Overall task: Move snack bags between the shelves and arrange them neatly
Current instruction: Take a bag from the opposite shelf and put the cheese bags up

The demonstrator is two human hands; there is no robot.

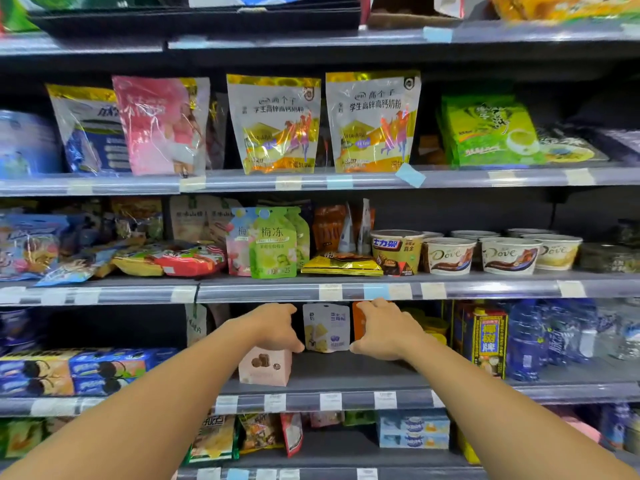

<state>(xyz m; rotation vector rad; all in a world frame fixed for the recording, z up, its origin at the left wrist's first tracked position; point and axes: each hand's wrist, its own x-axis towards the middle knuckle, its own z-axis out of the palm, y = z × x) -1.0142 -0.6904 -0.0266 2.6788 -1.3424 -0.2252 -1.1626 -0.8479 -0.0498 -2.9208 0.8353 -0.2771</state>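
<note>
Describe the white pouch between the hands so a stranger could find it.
Look at the shelf below the Dove cups. Between the left hand and right hand stands a small white pouch. Unlike the pink box and orange pack beside it, it shows yellow and purple pictures.

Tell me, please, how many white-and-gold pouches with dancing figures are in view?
2, side by side on the second shelf from the top: the left pouch, the right pouch. Others may hide behind them.
</note>
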